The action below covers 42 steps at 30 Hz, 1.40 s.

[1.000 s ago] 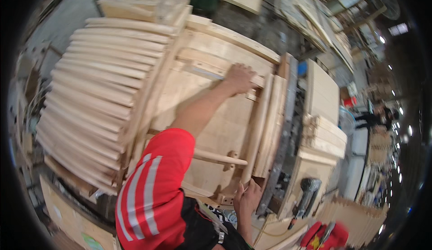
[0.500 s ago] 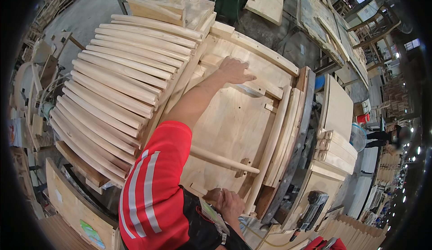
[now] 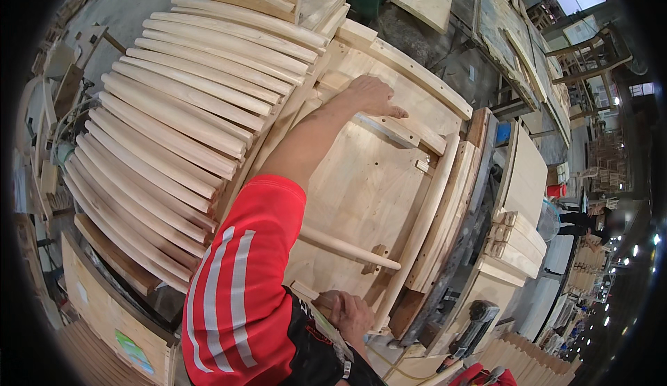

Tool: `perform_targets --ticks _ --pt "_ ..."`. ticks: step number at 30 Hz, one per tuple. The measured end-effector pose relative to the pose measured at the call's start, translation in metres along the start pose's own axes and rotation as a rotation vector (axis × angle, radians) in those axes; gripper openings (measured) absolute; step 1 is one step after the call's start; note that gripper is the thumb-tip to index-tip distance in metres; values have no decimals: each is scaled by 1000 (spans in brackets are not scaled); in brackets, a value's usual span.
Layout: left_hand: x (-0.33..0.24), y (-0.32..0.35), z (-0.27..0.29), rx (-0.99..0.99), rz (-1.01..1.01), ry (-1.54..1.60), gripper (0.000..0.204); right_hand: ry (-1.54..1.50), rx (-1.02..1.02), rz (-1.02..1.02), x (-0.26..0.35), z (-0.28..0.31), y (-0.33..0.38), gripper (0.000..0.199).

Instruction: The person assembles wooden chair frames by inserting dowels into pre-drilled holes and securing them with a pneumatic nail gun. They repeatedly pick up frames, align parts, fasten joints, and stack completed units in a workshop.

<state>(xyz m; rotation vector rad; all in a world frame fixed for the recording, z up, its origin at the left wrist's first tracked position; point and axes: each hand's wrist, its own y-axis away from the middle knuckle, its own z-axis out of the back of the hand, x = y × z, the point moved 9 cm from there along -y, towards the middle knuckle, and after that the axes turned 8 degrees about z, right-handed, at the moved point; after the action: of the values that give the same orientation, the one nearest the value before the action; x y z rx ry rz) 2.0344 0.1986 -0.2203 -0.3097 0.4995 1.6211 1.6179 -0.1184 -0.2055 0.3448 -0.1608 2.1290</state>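
My left hand (image 3: pixel 372 97), at the end of a red-sleeved arm, is closed over a pale wooden rail (image 3: pixel 424 134) at the far end of a flat wooden jig board (image 3: pixel 347 170). Its thumb sticks out to the right, and the other fingertips are hidden. At the near end, my right hand (image 3: pixel 351 314) is closed around a short wooden crosspiece (image 3: pixel 306 292), partly covered by my clothing. Between the hands, a slim round wooden rod (image 3: pixel 347 247) runs across the board to a long rounded post (image 3: pixel 422 226) on the right.
Many curved wooden slats (image 3: pixel 187 101) lie side by side to the left. A wooden stop bar (image 3: pixel 417 73) edges the board's far side. Right of it stand stacked wood blocks (image 3: pixel 514 243) and a black nail gun (image 3: pixel 476 323). Another person (image 3: pixel 583 223) stands far right.
The view has shifted slightly. Both hands keep their places on the rail and crosspiece, while more of the light strip beside the left hand's rail now shows.
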Motion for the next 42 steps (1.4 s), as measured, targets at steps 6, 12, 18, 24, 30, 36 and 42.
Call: perform_targets --ticks 6,12,18,24,30,36,42 --pt "0 0 0 33 24 0 90 30 -2 23 0 -2 1 15" --pt "1 4 4 23 35 -11 86 2 6 8 4 3 0 13" --pt "-16 13 1 -84 -58 -102 81 8 -19 39 6 7 0 13" --pt "-22 54 -2 -404 -221 -216 98 18 -49 63 5 14 -5 15" --pt "-36 52 -7 -275 -209 -265 96 32 -82 50 2 10 3 16" --pt "-36 53 -8 -254 -178 -315 91 13 -82 42 -3 8 4 17" --pt "-35 50 -9 -247 -163 -342 93 3 -110 28 -1 15 4 16"
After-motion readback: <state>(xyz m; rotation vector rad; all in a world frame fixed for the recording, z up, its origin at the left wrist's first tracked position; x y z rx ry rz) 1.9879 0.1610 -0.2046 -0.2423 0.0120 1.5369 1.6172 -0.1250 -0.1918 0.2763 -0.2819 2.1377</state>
